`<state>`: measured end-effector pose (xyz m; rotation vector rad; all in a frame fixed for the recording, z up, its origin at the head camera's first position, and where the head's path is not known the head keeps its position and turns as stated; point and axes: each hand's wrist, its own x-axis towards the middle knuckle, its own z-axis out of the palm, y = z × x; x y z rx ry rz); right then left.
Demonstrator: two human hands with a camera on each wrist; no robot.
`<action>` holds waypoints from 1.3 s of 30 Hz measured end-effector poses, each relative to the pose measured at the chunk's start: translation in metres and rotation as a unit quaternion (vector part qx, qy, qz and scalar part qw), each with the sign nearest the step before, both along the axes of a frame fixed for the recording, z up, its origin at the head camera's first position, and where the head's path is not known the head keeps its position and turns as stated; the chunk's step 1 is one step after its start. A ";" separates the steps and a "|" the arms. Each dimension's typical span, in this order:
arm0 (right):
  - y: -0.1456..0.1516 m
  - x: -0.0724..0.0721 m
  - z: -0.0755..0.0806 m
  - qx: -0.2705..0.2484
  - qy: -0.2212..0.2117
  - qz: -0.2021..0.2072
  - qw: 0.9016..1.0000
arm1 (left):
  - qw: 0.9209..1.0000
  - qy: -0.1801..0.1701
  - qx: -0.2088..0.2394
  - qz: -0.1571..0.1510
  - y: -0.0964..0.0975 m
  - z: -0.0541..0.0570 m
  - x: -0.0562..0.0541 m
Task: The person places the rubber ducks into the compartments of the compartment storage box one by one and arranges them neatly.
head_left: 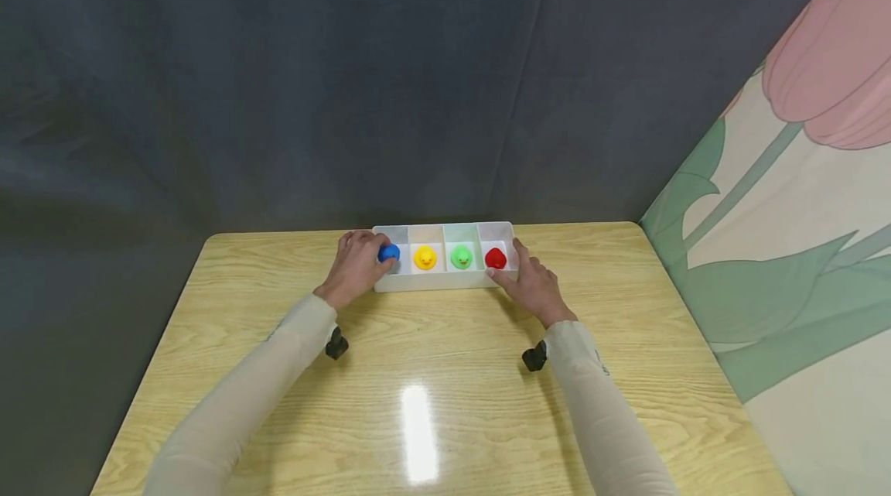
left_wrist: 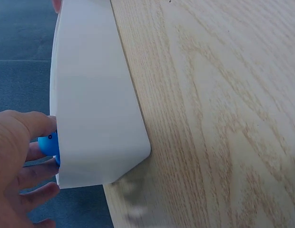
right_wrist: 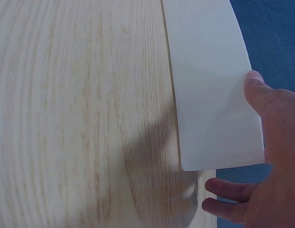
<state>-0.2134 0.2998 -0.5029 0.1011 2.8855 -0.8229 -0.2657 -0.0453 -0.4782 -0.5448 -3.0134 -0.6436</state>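
A long white tray (head_left: 445, 281) with compartments stands near the table's back edge. My left hand (head_left: 353, 268) pinches a blue toy duck (head_left: 389, 252) at the leftmost compartment. In the left wrist view, the blue duck's eye shows between thumb and fingers above the rim, its lower part hidden by the wall. My right hand (head_left: 530, 285) grips the tray's right front corner, thumb (right_wrist: 254, 81) on the front rim, other fingers beside the end wall. A yellow duck (head_left: 425, 257), a green duck (head_left: 462, 256) and a red duck (head_left: 496, 258) each sit in their own compartment.
The wooden table (head_left: 376, 388) reaches back to a dark curtain (head_left: 362, 86) close behind the tray. A flower-patterned wall hanging (head_left: 793, 248) borders the right side. Both wrists wear small black cameras. Light glares off the front of the tabletop.
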 end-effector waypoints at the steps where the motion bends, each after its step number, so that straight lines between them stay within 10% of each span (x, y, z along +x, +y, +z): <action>1: 0.000 0.000 0.000 -0.001 -0.001 0.000 1.000 | 1.000 -0.002 0.000 0.001 0.000 -0.001 0.000; 28: -0.002 0.002 0.002 -0.011 -0.002 -0.001 1.000 | 0.999 0.019 -0.031 0.014 -0.006 -0.003 0.000; 39: -0.001 0.004 0.006 -0.014 -0.007 0.000 1.000 | 0.994 -0.057 -0.089 0.041 0.000 0.011 -0.001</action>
